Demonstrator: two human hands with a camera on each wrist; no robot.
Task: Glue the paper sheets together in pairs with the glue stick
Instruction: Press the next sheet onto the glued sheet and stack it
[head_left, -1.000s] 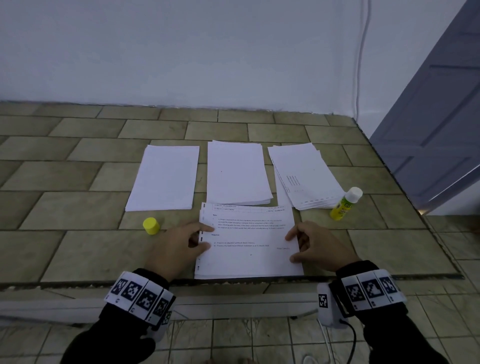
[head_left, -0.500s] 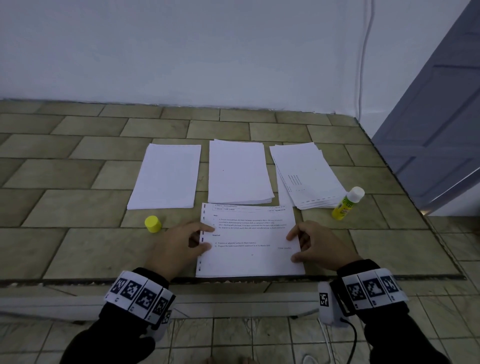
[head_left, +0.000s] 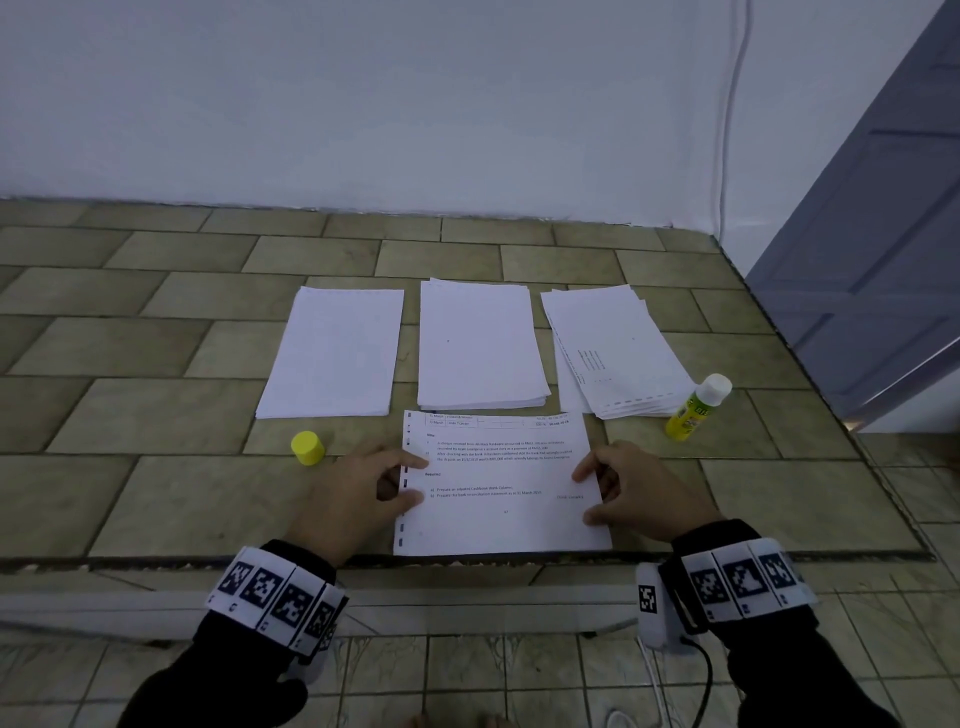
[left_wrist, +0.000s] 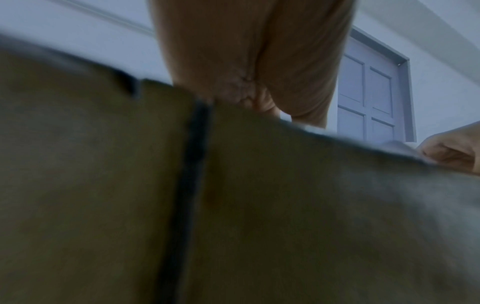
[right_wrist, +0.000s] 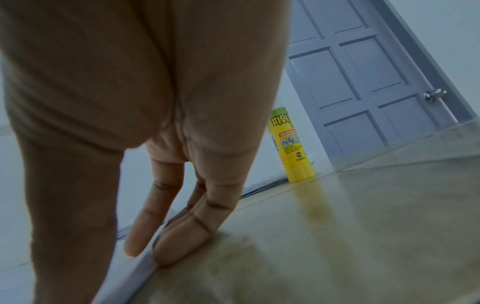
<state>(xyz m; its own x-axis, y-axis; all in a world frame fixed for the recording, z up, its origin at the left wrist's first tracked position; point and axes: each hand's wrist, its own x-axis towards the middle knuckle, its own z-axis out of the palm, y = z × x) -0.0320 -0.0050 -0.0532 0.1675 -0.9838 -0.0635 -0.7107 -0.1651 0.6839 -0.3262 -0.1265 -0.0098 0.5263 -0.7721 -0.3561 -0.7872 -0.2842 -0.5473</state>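
Both hands (head_left: 363, 486) (head_left: 631, 486) pinch printed sheet (head_left: 498, 483) edges; yellow cap (head_left: 307, 448) left, glue stick (head_left: 696, 408) right.

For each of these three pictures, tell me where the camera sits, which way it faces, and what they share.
Head: worn high, looking forward and down at the printed sheet; left hand and right hand hold its sides.
Left wrist: low over the tiles, facing the door; palm above.
Right wrist: low, looking along fingers at the sheet's edge toward the glue stick.
Shared: the glue stick shows in the head and right wrist views.
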